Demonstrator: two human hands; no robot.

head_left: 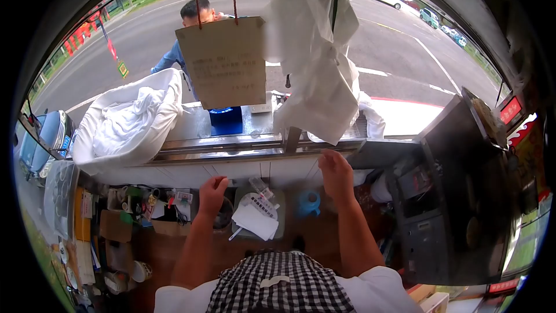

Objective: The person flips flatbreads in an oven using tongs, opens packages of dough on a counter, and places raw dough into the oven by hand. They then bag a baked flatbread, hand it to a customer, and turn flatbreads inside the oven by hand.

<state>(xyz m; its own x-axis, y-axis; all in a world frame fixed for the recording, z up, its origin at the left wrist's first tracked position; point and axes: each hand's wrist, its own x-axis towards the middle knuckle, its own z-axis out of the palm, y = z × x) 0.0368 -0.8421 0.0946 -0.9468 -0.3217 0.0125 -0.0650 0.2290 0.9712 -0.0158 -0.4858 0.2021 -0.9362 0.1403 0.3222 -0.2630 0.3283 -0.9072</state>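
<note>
My left hand is raised in front of the counter's cabinet side, its fingers curled together. My right hand is higher, close under the lower tip of the hanging white plastic bags, its fingers also curled in. I cannot tell what, if anything, either hand holds. Between and below my hands, a white paper fan-shaped sheet lies on a pale square lid or stool top. A blue watering-can-like jug stands to the right of it, lower than my right hand.
A basket lined with white cloth sits at the counter's left. A cardboard sign hangs ahead, partly hiding a person in a blue top outside. A dark blue item lies on the counter. A dark metal cabinet stands right; cluttered shelves left.
</note>
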